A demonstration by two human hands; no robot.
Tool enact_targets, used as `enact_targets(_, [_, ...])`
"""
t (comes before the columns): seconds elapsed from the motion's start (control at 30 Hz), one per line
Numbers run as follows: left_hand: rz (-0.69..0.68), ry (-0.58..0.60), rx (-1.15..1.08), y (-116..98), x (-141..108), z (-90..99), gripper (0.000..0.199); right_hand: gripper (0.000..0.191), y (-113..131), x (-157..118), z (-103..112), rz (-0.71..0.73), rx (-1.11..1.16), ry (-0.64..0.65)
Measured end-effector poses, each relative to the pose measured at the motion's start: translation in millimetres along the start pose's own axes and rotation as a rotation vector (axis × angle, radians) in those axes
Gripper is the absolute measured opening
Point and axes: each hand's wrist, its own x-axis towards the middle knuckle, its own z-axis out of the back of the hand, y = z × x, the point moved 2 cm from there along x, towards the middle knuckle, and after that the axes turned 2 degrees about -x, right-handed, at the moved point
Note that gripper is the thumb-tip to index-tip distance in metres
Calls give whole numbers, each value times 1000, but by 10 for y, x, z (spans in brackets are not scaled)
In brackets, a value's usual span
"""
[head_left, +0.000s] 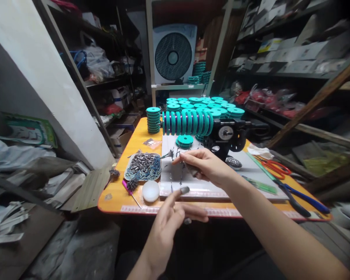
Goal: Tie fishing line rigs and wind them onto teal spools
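My right hand is over the white board, thumb and index finger pinched together; whatever is between them is too small to make out. Lower and to the left, my left hand is at the table's front edge with its fingers stretched apart, holding nothing visible. Grey covers sit on some fingertips. Small dark thin pieces lie scattered on the board beside the right hand. Just beyond it is a flat turquoise spool. Behind, a row of turquoise spools sits on the shaft of a black winding device with a dial.
Left on the orange table are a tray of grey metal pieces and blue bits, a white round dish and a magenta-handled tool. Right lie red-handled scissors and blue-handled pliers. A box fan stands behind.
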Motion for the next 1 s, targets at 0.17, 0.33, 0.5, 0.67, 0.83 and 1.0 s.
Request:
enact_targets(0.17, [16, 91, -112, -233, 403, -111, 30, 39, 160, 5, 89, 75, -350, 64])
enact_targets(0.33, [26, 58, -67, -279, 608, -116, 23, 38, 201, -13, 94, 83, -401, 76])
enact_targets(0.5, [2, 40, -60, -223, 617, -84, 23, 32, 61, 3, 81, -85, 164, 126])
enact_targets(0.67, [-94, -55, -57, -161, 559, -77, 23, 33, -43, 112, -70, -212, 536, 96])
enact_targets(0.83, [-139, -120, -87, -153, 502, -74, 23, 41, -60, 212, -241, -227, 632, -7])
enact_targets(1.0, [-104, -127, -131, -142, 445, -45, 24, 40, -73, 242, -286, -244, 650, -51])
